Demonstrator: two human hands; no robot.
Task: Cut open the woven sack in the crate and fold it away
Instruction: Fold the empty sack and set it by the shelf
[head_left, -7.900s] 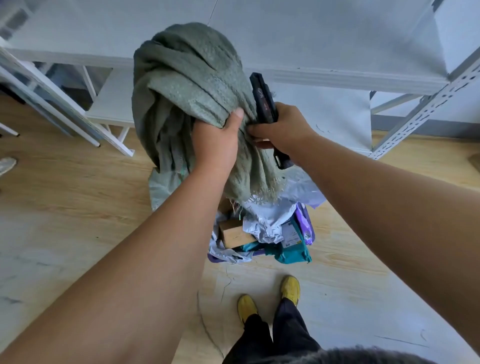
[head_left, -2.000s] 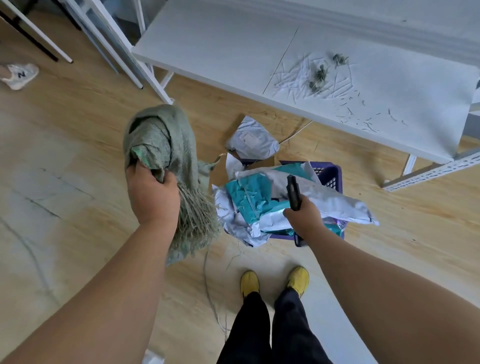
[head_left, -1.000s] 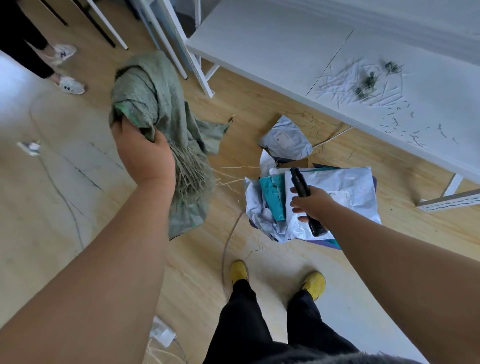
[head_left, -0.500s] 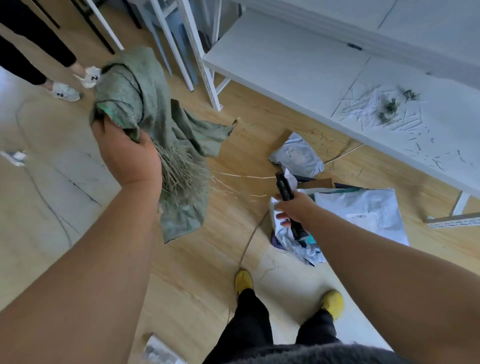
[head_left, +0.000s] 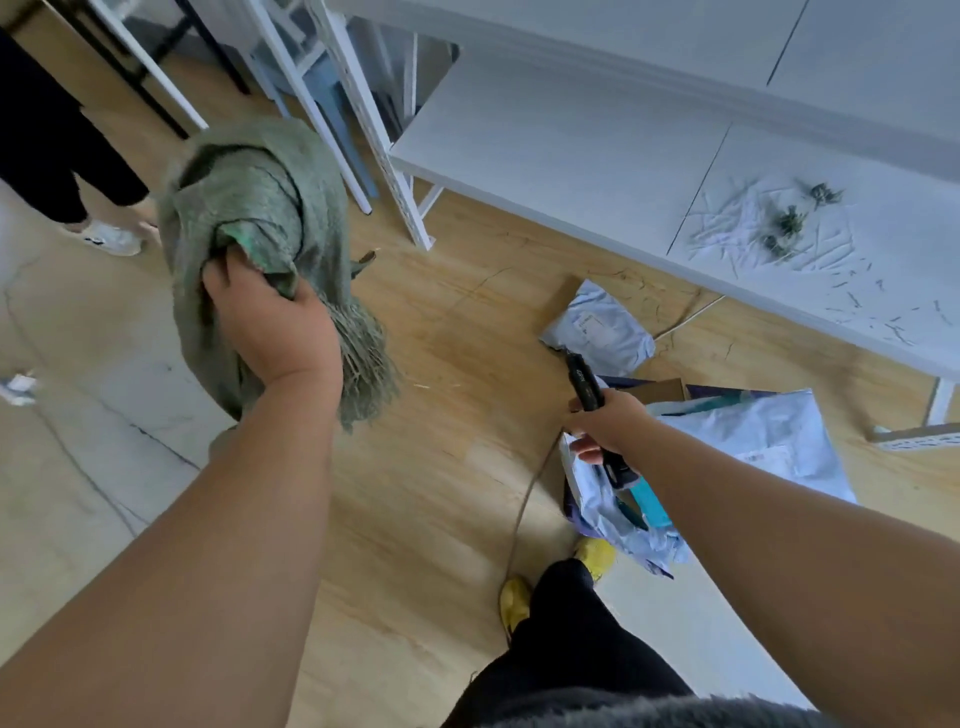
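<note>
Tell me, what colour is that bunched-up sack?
Dull grey-green woven sack, frayed at one end; head view.

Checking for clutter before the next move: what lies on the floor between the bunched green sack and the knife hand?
In the head view, bare wooden floor lies between the sack and the right hand; only a few loose strands show.

I see the green woven sack (head_left: 260, 208) bunched up, frayed edge hanging down, held up off the floor, well left of the crate (head_left: 696, 389), mostly buried under mailers.

Pale wood floor (head_left: 447, 467), white metal shelving (head_left: 597, 156), daylight, scattered offcuts on shelf.
</note>
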